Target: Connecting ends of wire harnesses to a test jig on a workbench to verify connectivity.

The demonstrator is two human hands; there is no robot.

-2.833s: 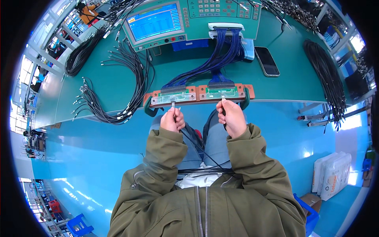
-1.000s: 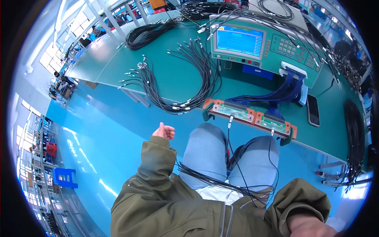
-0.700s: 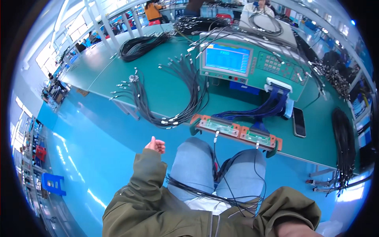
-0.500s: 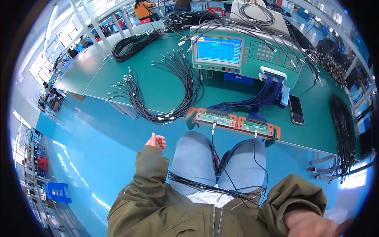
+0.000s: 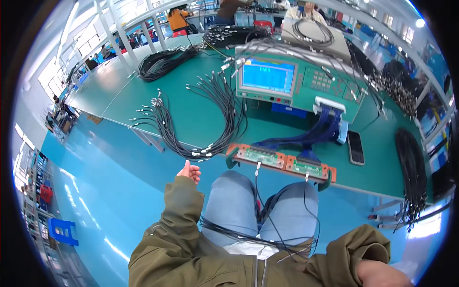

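My left hand (image 5: 191, 172) hovers off the table's front edge, thumb raised and fingers loosely bent, holding nothing. Low at the right rim is my right hand (image 5: 383, 274); the picture's edge cuts off its fingers. A bundle of thin black cables (image 5: 239, 234) lies across my lap. Two of its white-ended cables run up to a pair of green connector boards, the left board (image 5: 260, 157) and the right board (image 5: 306, 167), on an orange-brown base at the table edge. Blue wiring (image 5: 306, 136) links the boards to a tester (image 5: 330, 83) with a lit blue screen.
On the green table (image 5: 186, 112) lie a curved cable bundle (image 5: 224, 129), a coiled bundle (image 5: 165, 64) at the far left and a hanging bundle (image 5: 411, 167) at the right. A phone (image 5: 355, 148) rests beside the tester. A blue stool (image 5: 63, 232) stands on the floor.
The whole view has shifted slightly, with the table sitting lower in it. My right hand has drawn further toward the bottom edge. The left hand keeps its pose.
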